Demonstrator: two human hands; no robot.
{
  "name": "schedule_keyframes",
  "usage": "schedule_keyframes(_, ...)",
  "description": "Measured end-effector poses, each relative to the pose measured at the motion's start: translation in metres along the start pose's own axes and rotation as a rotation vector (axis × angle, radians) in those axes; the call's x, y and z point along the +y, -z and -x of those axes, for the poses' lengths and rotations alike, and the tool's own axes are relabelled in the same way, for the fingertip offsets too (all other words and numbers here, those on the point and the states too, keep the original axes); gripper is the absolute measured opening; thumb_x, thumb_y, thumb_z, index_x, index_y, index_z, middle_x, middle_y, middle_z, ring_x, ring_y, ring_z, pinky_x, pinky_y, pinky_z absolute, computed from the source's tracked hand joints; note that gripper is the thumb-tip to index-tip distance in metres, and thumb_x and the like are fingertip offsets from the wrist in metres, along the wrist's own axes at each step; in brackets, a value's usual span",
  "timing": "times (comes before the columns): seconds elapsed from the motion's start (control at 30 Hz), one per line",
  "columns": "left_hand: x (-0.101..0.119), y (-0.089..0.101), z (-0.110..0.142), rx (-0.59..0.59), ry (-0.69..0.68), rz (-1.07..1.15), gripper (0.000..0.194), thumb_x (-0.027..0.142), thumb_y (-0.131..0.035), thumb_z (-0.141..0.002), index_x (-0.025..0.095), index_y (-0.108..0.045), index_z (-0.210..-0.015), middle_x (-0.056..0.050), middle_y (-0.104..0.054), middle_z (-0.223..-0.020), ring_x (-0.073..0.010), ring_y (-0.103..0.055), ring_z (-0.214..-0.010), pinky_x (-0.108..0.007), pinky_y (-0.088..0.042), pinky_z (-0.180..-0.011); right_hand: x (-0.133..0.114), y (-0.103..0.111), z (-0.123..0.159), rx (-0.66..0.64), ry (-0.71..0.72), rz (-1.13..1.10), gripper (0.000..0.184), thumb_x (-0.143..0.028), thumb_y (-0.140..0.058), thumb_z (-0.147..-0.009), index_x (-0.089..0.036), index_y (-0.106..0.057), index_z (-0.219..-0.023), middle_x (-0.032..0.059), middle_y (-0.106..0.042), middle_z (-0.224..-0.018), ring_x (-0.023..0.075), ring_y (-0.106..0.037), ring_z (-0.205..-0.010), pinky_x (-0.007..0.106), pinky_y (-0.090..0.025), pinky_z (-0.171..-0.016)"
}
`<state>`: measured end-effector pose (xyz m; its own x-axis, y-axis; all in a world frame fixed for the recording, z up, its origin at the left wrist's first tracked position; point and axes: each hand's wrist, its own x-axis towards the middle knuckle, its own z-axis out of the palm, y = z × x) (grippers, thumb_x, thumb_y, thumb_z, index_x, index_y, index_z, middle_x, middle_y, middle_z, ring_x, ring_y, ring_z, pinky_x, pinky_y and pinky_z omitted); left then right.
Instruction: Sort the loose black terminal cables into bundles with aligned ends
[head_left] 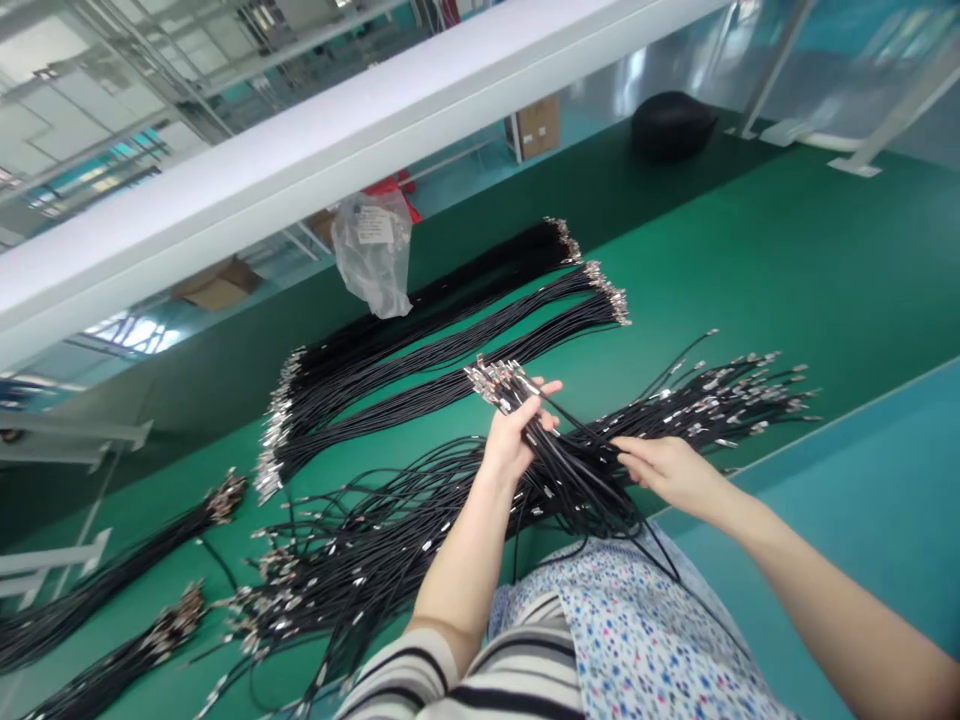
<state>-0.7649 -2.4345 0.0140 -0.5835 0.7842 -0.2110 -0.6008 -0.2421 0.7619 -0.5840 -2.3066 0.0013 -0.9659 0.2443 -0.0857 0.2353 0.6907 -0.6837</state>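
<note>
My left hand (517,430) is closed round a bundle of black cables (574,470), whose silvery connector ends stick up past the thumb. To its right, my right hand (664,470) pinches a single black cable (574,412) that runs up to the bundle. Beneath both hands a large loose pile of black cables (397,530) lies spread across the green surface, small white tags scattered through it. Beyond the hands, straighter rows of black cables (442,350) lie side by side with their connector ends lined up.
Two more cable bundles (97,570) lie at the lower left. A clear plastic bag (373,250) hangs from the white beam (360,130) across the back. Further off are a dark rounded bundle (673,125), a cardboard box (538,127) and metal legs. A patterned apron (637,630) borders the near edge.
</note>
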Motion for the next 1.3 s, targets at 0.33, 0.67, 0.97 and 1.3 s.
schedule_keyframes(0.33,0.014,-0.003,0.020,-0.151,0.128,-0.203,0.016,0.025,-0.065,-0.069,0.014,-0.057,-0.077,-0.004,-0.055,-0.097,-0.0118,-0.056,-0.067,-0.025,-0.046,-0.060,0.024,0.017,0.001,-0.161,-0.051,-0.380,0.032,-0.038,-0.047,-0.084,-0.016,-0.065,-0.097,0.0043,-0.067,-0.087,0.0147,-0.062,-0.077,0.025,-0.048,-0.071)
schedule_keyframes(0.67,0.002,-0.006,0.022,-0.239,0.101,0.021,0.026,0.030,-0.060,-0.075,0.016,-0.042,-0.064,0.005,-0.039,-0.050,-0.0092,-0.046,-0.053,-0.033,-0.042,-0.072,0.144,0.033,-0.081,0.153,-0.991,-0.099,0.027,-0.030,-0.052,-0.077,-0.006,-0.063,-0.070,0.0142,-0.064,-0.067,0.0208,-0.063,-0.066,0.028,-0.049,-0.062)
schedule_keyframes(0.97,0.005,0.006,0.015,-0.091,0.145,0.185,0.025,0.024,-0.059,-0.075,0.016,-0.038,-0.064,0.007,-0.029,-0.047,-0.0063,-0.036,-0.045,-0.026,-0.039,-0.059,0.149,0.028,-0.132,0.150,-1.033,-0.006,0.015,-0.018,-0.060,-0.063,-0.008,-0.062,-0.074,0.0171,-0.063,-0.074,0.0285,-0.061,-0.083,0.036,-0.047,-0.072)
schedule_keyframes(1.3,0.004,0.016,-0.020,0.153,0.151,0.220,0.018,0.020,-0.063,-0.071,0.016,-0.045,-0.073,0.007,-0.038,-0.053,-0.0046,-0.040,-0.046,-0.025,-0.043,-0.059,0.038,0.034,-0.105,0.083,-0.227,-0.384,0.015,-0.032,-0.051,-0.076,-0.018,-0.048,-0.072,-0.0063,-0.046,-0.048,0.0080,-0.046,-0.044,0.019,-0.036,-0.048)
